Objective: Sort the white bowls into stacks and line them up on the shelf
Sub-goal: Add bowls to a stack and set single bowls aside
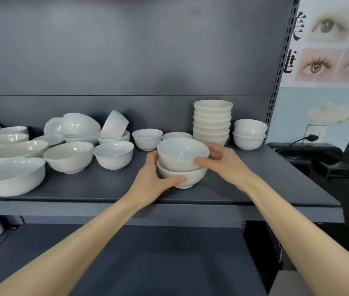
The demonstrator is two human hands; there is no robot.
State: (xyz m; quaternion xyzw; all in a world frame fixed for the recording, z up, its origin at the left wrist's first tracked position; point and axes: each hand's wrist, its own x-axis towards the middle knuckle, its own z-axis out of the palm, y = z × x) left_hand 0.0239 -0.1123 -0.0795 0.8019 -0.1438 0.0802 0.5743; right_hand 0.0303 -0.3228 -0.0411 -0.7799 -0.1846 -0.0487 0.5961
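- Gripping 2-bowl stack (182, 165) w/ both hands: my L hand (152, 180) curls round lower bowl (192, 177), R hand (222, 161) round upper bowl (180, 155).
- It's mid-front on shelf (254, 178), just before tall stack (212, 122); loose bowls (68, 157) at left.

Two nested white bowls (182, 155) between left hand (152, 184) and right hand (227, 165)

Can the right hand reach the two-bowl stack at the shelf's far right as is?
Probably: only bare shelf lies between the right hand and the far-right stack. But the hand is busy, gripping the held bowl pair.
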